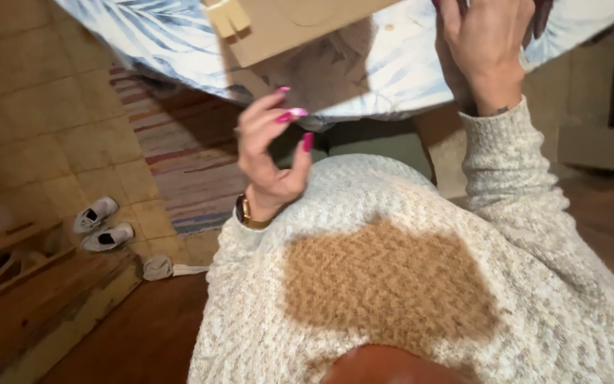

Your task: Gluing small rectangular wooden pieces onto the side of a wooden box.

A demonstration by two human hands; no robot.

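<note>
Nearest, a knitted sweater (406, 284). The left hand (271, 153) is held loosely curled below the leaf-print cloth (392, 67), gripping nothing. The right hand (488, 46) is pressed on the cloth's edge, apparently gathering it; grip unclear. A cardboard box (286, 25) sits atop. A firmer hold is judged needed next.

Two hands (271, 160), two white shoes (96, 214), one cardboard piece (286, 25), one rug (186, 163)

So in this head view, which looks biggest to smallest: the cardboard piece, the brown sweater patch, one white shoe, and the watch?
1. Brown patch, though it lies nearest the camera, so its lead is unsure.
2. Cardboard piece, cut off by the frame edge.
3. White shoe, far off on the floor.
4. Watch, mostly hidden by the sleeve.
</note>
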